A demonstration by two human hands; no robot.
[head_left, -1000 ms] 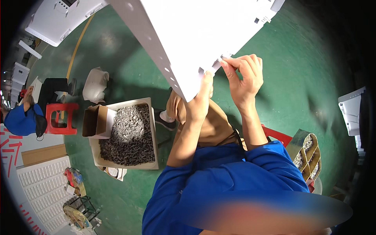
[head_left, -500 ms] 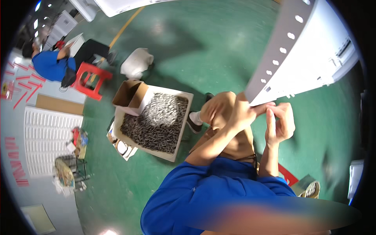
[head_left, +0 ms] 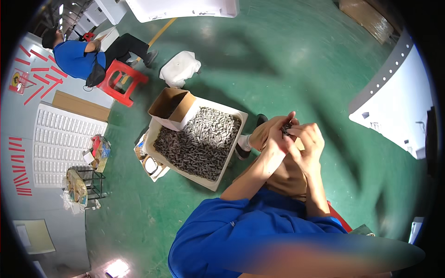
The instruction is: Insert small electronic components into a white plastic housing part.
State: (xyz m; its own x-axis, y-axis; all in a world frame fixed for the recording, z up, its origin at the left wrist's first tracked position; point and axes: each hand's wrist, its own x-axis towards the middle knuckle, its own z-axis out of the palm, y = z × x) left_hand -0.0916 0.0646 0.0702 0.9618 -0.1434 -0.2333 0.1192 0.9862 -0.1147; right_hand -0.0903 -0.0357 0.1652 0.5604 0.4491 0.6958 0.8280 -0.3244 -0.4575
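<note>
Over my lap, my left hand (head_left: 275,140) is cupped around a few small dark metal pieces (head_left: 287,129). My right hand (head_left: 308,144) meets it from the right, thumb and fingers drawn together at these pieces; whether it grips one is hidden. To the left of my knees, a white bin (head_left: 204,183) holds a heap of small grey metal pieces (head_left: 204,139). A large white panel (head_left: 394,104) with a row of holes along its grey edge stands at the right, apart from both hands.
An open cardboard box (head_left: 171,104) sits in the bin's far left corner. Beyond it lie a white bag (head_left: 180,68) and a red stool (head_left: 121,83), with a seated person in blue (head_left: 76,59) beside it. Another white panel (head_left: 183,10) is at the far edge.
My hands have come away from the white panel's lower corner to a place over my lap. The view has shifted, and the panel now appears farther right. Small pieces now show in my left hand.
</note>
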